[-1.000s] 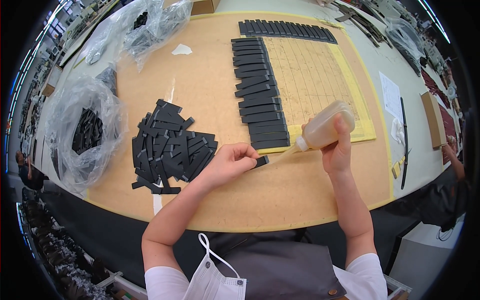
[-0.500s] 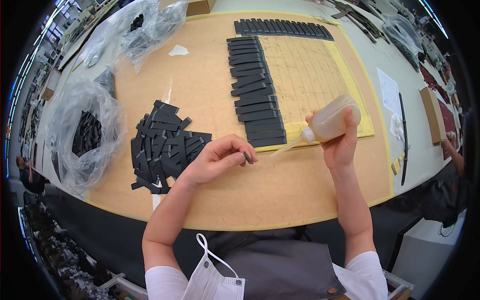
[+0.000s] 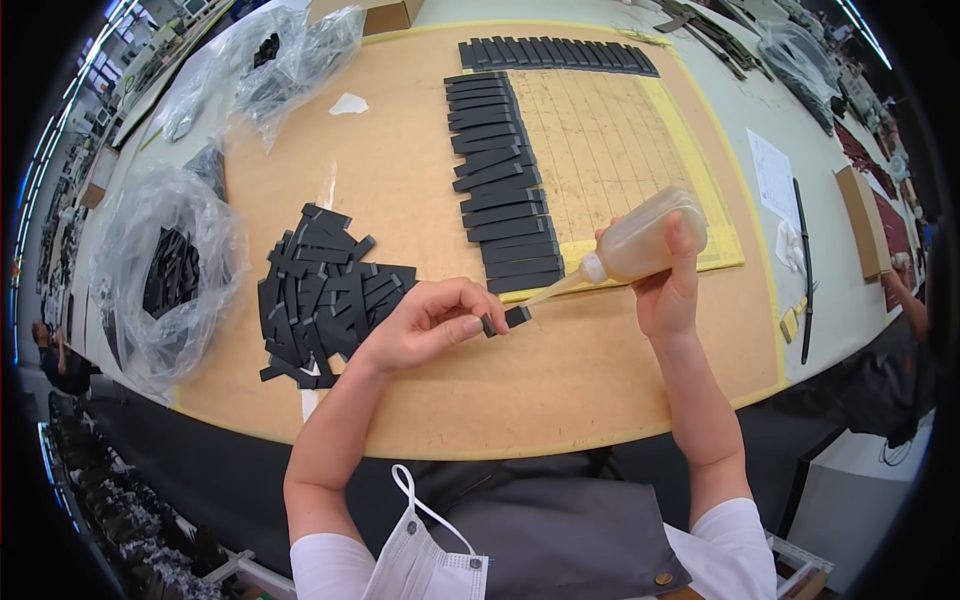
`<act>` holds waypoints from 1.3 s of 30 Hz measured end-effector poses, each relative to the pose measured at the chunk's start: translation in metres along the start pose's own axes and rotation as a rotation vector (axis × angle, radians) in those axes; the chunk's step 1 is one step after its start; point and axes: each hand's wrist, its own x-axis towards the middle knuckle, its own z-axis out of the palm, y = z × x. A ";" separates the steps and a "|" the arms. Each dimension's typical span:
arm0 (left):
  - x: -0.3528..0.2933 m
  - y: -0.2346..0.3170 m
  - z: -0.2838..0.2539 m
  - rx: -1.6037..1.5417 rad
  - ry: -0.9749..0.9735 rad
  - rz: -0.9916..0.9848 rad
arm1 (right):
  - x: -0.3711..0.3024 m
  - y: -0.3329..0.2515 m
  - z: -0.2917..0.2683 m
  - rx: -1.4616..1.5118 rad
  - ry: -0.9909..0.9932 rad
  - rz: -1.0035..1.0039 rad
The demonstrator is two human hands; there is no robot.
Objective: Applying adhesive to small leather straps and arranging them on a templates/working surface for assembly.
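My left hand (image 3: 425, 322) pinches a short black strip (image 3: 517, 317) between thumb and fingertips; the strip's end sticks out to the right. In my right hand (image 3: 665, 298) is a translucent squeeze bottle (image 3: 640, 245) of pale amber liquid, tipped down to the left. Its thin nozzle (image 3: 556, 288) reaches the strip's end; whether they touch I cannot tell. Left of my left hand lies a loose pile of black strips (image 3: 325, 285). Beyond my hands, more black strips stand side by side in a column (image 3: 508, 200) and a far row (image 3: 560, 55).
A yellow-taped, line-marked panel (image 3: 600, 140) lies on the tan board (image 3: 400, 180). Clear plastic bags (image 3: 215, 235) with black pieces stand at the left. To the right are a paper sheet (image 3: 773, 172), a thin black rod (image 3: 804, 270) and a cardboard box (image 3: 862, 222).
The bottle has moved a little left, bringing its nozzle to the strip. More of the strip now shows beyond my left fingertips.
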 end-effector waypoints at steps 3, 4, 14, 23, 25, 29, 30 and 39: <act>0.001 0.000 0.001 -0.002 0.004 0.003 | 0.000 0.000 0.001 0.008 0.015 -0.008; 0.001 0.000 0.000 -0.001 0.003 0.004 | 0.000 0.000 0.000 0.009 0.001 -0.002; 0.001 0.004 0.002 -0.015 0.021 0.036 | 0.000 0.000 -0.001 0.018 -0.032 0.023; -0.001 0.003 0.002 -0.036 0.021 0.028 | 0.000 -0.003 0.003 0.057 0.017 0.013; -0.001 0.003 0.002 -0.033 0.021 0.028 | 0.001 -0.003 0.002 0.050 0.015 0.014; 0.000 0.004 0.002 -0.035 0.028 0.047 | 0.003 -0.001 -0.003 0.021 -0.001 0.027; 0.001 0.004 0.002 -0.034 0.026 0.047 | 0.003 -0.002 -0.002 0.022 0.000 0.025; 0.017 0.014 -0.015 0.104 0.172 -0.043 | 0.007 -0.020 -0.001 0.286 -0.051 0.181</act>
